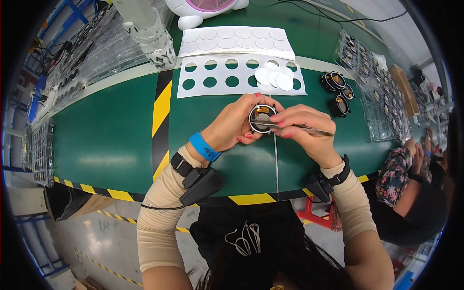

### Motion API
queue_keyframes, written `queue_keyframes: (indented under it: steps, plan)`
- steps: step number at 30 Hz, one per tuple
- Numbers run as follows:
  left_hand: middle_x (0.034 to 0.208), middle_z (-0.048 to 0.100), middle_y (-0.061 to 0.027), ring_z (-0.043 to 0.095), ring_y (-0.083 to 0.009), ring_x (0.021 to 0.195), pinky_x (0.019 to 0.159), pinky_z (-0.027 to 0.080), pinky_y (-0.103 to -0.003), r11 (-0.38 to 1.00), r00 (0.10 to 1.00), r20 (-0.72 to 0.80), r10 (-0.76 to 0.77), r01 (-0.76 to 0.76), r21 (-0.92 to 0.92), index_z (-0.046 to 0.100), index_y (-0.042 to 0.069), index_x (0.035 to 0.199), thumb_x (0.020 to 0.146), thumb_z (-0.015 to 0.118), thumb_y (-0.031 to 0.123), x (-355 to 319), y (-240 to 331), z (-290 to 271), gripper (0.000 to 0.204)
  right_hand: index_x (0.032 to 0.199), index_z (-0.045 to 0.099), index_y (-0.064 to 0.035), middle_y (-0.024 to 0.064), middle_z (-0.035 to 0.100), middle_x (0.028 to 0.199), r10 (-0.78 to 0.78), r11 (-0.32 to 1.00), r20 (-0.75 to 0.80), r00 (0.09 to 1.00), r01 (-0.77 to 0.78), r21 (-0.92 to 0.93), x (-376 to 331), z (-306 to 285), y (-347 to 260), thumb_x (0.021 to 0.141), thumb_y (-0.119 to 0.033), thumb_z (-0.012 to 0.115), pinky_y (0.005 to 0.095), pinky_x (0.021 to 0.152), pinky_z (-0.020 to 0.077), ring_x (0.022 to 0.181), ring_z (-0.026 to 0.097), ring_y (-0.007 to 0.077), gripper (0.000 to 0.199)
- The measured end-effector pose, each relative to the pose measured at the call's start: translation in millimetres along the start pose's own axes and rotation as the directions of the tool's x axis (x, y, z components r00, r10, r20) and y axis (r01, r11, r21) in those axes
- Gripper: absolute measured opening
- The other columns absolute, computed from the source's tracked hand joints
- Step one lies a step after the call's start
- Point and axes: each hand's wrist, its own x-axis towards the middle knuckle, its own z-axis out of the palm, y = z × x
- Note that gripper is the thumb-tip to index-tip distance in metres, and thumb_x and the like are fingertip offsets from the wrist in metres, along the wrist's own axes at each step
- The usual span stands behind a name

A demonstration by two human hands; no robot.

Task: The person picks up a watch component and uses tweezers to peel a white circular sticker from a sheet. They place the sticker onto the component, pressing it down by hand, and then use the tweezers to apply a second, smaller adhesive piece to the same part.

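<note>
My left hand (pixel 235 122) is closed around a round black watch case (pixel 262 112) with a silver rim, an orange flex piece and a grey disc inside it. Metal tweezers (pixel 309 129) are pinched in my right hand (pixel 305 126), their tips reaching over the inside of the case. Just beyond both hands lies a white die-cut sheet (pixel 217 90) with rows of round holes. Several loose white discs (pixel 284 82) are piled on its right part. Behind it is another white sheet (pixel 232 35) whose circles are still in place.
Several similar round black cases (pixel 340 105) stand to the right of the sheets. Clear plastic trays of parts (pixel 372 82) line the right side, more trays (pixel 104 58) the left. A wrapped post (pixel 157 43) and a white-and-pink device (pixel 205 8) stand at the back. Another person (pixel 406 193) sits at right.
</note>
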Motion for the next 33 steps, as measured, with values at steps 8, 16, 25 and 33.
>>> queue_keyframes:
  steps: [8, 16, 25, 33]
  plan:
    - [0.07, 0.051, -0.0042, 0.032, -0.007, 0.042, 0.037, 0.022, -0.018, 0.998, 0.997, 0.022, -0.068, 0.067, 0.017, 0.049, 0.006, 0.099, 0.093, 0.024, 0.041, -0.9, 2.4, 0.6, 0.044, 0.081, 0.062, 0.0028, 0.01, 0.062, 0.089, 0.188, 0.973, -0.06, 0.98, -0.177, 0.15, -0.6, 4.9, -4.2, 0.072, 0.004, 0.065, 0.0255, 0.064, 0.0506, 0.076, 0.061, 0.0156, 0.009]
    - [0.072, 0.056, -0.009, 0.029, -0.0067, 0.043, 0.038, 0.021, -0.018, 0.994, 0.996, 0.038, -0.085, 0.082, 0.078, 0.048, 0.007, 0.101, 0.094, 0.021, 0.045, -0.9, 0.1, -2.3, 0.047, 0.083, 0.057, 0.0078, 0.0178, 0.058, 0.094, 0.053, 0.994, 0.042, 0.998, -0.057, 0.089, 1.2, 6.2, -5.2, 0.078, 0.009, 0.056, 0.0308, 0.064, 0.0547, 0.076, 0.063, 0.0223, 0.006]
    - [0.077, 0.058, -0.0114, 0.028, -0.0067, 0.043, 0.038, 0.021, -0.018, 0.991, 0.988, 0.13, -0.088, 0.073, 0.116, 0.047, 0.007, 0.102, 0.094, 0.02, 0.048, -2.8, 4.8, 0.6, 0.05, 0.088, 0.062, 0.0045, 0.0113, 0.061, 0.09, 0.113, 0.986, -0.037, 0.993, -0.107, 0.132, -1.0, 5.6, -4.6, 0.076, 0.008, 0.055, 0.0239, 0.059, 0.0514, 0.066, 0.062, 0.0167, 0.014]
    - [0.072, 0.056, -0.0112, 0.029, -0.0074, 0.041, 0.037, 0.021, -0.018, 0.993, 0.993, 0.088, -0.084, 0.076, 0.096, 0.048, 0.006, 0.099, 0.093, 0.02, 0.048, -2.8, 4.4, 3.4, 0.051, 0.089, 0.062, 0.0048, 0.0117, 0.06, 0.085, 0.148, 0.979, -0.062, 0.987, -0.137, 0.15, -1.4, 6.2, -4.6, 0.077, 0.008, 0.054, 0.024, 0.056, 0.0508, 0.065, 0.063, 0.0168, 0.015]
